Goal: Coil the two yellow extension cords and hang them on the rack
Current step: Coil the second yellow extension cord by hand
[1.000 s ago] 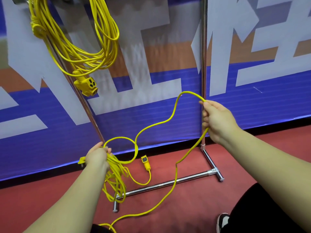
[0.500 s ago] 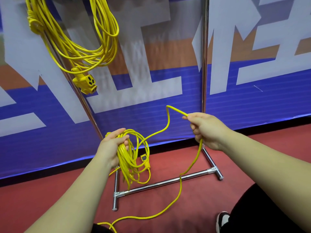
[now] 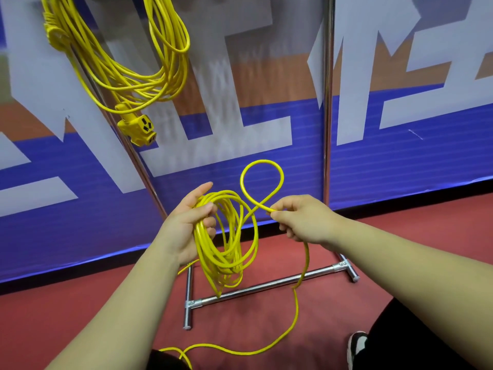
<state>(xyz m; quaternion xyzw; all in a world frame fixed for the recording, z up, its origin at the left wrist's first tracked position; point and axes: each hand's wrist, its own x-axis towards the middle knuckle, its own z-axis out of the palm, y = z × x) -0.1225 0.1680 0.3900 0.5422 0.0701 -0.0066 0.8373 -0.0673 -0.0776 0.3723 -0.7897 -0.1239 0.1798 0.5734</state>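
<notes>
One coiled yellow extension cord [image 3: 128,73] hangs from the top of the chrome rack [image 3: 327,108] at upper left, its socket end [image 3: 138,128] dangling. My left hand [image 3: 186,222] holds several loops of the second yellow cord [image 3: 226,252], which hang down in front of the rack's base. My right hand [image 3: 301,220] pinches the same cord just right of the coil, with a small fresh loop [image 3: 262,180] standing up between the two hands. From my right hand the loose cord [image 3: 293,321] drops to the red floor and trails toward my feet.
The rack's base bar [image 3: 266,288] and its two feet lie on the red floor [image 3: 80,311] right below my hands. A blue, white and orange banner wall [image 3: 400,156] stands close behind the rack. My shoe [image 3: 357,348] shows at bottom right.
My right hand has come down and left toward my left hand, bringing the cord into a new small loop. My left hand has risen with the coil, and less cord lies on the floor.
</notes>
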